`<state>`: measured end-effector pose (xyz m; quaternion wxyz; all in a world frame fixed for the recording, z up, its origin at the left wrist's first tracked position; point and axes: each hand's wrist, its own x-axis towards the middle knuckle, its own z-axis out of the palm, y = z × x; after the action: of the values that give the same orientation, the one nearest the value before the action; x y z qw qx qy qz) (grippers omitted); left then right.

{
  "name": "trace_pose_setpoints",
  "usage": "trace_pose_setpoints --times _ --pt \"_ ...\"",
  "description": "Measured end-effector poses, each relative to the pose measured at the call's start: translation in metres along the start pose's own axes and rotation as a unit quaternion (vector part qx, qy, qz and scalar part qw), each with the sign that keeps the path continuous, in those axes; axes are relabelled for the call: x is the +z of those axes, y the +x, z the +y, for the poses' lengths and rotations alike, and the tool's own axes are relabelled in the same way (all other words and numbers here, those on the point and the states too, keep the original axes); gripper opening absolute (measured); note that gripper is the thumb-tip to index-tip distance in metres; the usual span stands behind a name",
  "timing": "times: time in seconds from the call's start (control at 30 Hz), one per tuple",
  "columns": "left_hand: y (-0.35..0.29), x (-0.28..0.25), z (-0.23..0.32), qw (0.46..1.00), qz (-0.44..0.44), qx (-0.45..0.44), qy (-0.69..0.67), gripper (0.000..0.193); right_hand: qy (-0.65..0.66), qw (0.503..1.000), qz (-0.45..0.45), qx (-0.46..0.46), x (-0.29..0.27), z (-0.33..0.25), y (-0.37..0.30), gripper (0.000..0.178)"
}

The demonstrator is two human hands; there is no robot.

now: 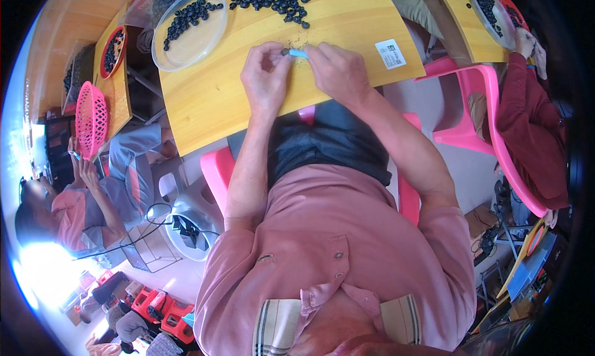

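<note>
My left hand (266, 77) is closed over the table's near side, its thumb and fingertips pinching a small dark round piece (285, 52). Facing it, my right hand (339, 73) grips a slim light blue tool (299, 53), whose tip reaches the piece. Dark crumbs are scattered on the wood just beyond my fingers. A loose heap of shiny black round pieces (273, 0) lies farther off. Left of the heap, a clear round plastic tray (197, 49) holds more black pieces along its far side. Their exact kind is too small to tell.
A white printed label (390, 54) lies at the right of the yellow table (204, 111). One person (68, 210) works at left beside a pink basket (92, 117); another person (533, 133) sits at right on a pink chair (489, 102). A clear bin (192, 247) stands at lower left.
</note>
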<state>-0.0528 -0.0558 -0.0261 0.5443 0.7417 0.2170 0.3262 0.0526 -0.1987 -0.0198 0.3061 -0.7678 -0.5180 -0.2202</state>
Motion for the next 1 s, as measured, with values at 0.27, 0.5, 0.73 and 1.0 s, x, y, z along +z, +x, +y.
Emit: trace_pose_setpoints --times 0.27,0.5,0.73,1.0 --pt "-0.004 -0.002 0.001 0.999 0.028 -0.021 -0.040 0.026 -0.028 0.995 -0.048 0.087 0.004 0.010 0.003 0.005" --pt "-0.003 -0.010 0.002 0.998 0.027 0.047 0.021 0.018 -0.012 0.997 -0.038 0.059 0.001 0.006 0.001 0.004" --pt "0.048 -0.088 -0.002 0.964 0.143 0.120 0.190 0.017 0.011 0.999 -0.028 0.028 -0.001 0.006 -0.004 0.010" --pt "0.101 -0.069 0.036 0.956 -0.056 0.190 0.219 0.029 -0.006 0.999 -0.033 0.028 -0.001 0.006 -0.002 0.005"
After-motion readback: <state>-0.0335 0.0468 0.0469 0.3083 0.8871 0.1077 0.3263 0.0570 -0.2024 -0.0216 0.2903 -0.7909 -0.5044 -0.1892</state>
